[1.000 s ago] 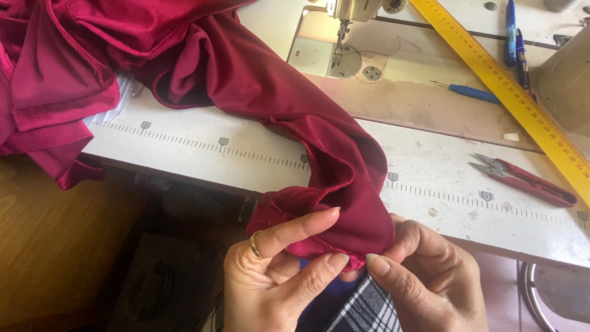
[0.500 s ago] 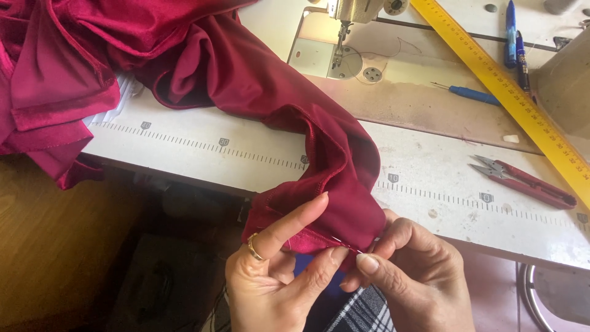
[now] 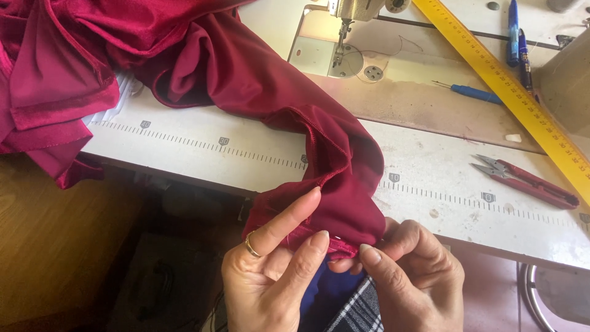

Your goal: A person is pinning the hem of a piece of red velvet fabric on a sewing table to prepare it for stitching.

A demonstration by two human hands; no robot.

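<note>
We are noting maroon fabric [image 3: 319,154] trailing from table [image 3: 430,178] down toward front edge. Left hand [image 3: 270,276] and right hand [image 3: 405,276] both pinching hem at near end, fingertips apparently meeting; left slightly higher.

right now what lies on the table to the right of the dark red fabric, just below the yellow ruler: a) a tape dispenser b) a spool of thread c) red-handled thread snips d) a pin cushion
c: the red-handled thread snips lie flat on the white table, right of the dark red fabric and below the yellow ruler.
</note>
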